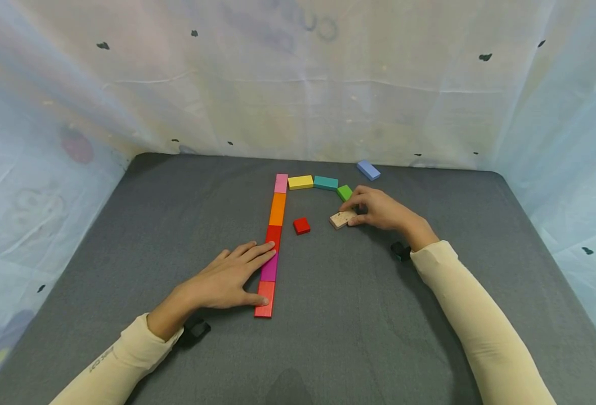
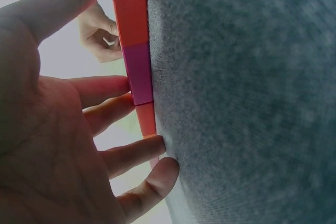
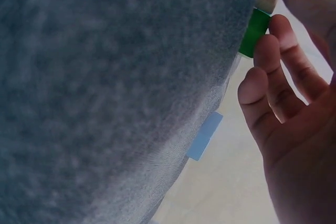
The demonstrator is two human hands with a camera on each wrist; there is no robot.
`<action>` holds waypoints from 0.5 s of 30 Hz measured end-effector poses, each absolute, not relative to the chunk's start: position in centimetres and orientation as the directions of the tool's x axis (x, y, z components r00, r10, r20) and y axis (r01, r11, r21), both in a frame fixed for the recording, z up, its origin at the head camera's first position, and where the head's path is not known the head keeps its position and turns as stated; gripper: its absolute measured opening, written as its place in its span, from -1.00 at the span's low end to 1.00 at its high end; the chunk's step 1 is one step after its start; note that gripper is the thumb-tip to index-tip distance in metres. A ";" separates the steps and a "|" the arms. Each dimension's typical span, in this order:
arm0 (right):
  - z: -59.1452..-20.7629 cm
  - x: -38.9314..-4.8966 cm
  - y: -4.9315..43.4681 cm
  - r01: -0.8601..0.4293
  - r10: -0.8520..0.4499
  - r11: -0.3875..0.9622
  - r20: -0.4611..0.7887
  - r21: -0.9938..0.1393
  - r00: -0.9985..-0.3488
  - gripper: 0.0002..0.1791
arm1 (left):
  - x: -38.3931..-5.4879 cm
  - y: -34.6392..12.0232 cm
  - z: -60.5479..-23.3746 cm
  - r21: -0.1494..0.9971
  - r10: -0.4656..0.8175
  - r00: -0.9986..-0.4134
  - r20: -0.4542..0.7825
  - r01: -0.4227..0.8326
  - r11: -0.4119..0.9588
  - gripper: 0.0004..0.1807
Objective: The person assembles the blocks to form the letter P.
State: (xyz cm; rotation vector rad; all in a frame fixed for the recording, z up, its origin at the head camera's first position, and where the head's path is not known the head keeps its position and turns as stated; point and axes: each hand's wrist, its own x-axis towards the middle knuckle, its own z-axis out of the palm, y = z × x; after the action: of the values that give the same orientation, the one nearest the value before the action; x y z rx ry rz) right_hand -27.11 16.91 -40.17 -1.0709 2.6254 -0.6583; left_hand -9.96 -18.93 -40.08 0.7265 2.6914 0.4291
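Note:
My left hand (image 1: 227,281) lies across a straight row of flat blocks, fingers extended. Its fingertips touch the red block (image 1: 273,232) and the magenta block (image 1: 268,274); the thumb rests on the coral-red block (image 1: 263,311) at the near end. Farther up that row come an orange block (image 1: 277,209) and a pink block (image 1: 281,183). With thumb and fingers, my right hand (image 1: 382,211) pinches a beige wooden block (image 1: 340,219) speckled with dark dots. Just beyond it sits a green block (image 1: 344,192), which also shows in the right wrist view beside the fingertips.
From the pink block, a yellow block (image 1: 300,182) and a teal block (image 1: 326,183) curve right toward the green one. A small red block (image 1: 301,226) lies inside the curve. Near the back edge is a blue block (image 1: 368,170). Pale curtains (image 1: 298,112) surround the grey table (image 1: 176,202).

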 end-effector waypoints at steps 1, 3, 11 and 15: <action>-40.2 -27.1 16.9 -0.603 -0.707 0.631 -0.042 -0.488 -0.706 -0.62 | -10.0 -18.9 -40.1 0.364 0.527 -0.820 -0.225 0.431 0.826 0.09; -40.2 -27.1 16.9 -0.603 -0.708 0.630 -0.043 -0.490 -0.705 -0.62 | -10.0 -19.0 -40.1 0.363 0.527 -0.820 -0.225 0.431 0.826 0.09; -40.1 -27.2 17.1 -0.617 -0.722 0.617 -0.039 -0.489 -0.691 -0.63 | -10.0 -19.0 -40.2 0.363 0.527 -0.818 -0.230 0.430 0.826 0.09; -40.2 -27.3 17.3 -0.629 -0.730 0.608 -0.029 -0.485 -0.683 -0.63 | -10.0 -18.9 -40.1 0.365 0.523 -0.819 -0.237 0.424 0.829 0.10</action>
State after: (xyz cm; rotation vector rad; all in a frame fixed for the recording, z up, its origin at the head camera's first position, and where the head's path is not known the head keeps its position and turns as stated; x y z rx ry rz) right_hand -27.33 17.27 -40.24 -1.1202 2.6100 -0.6581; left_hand -10.01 -18.93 -40.10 0.7158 2.6821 0.4252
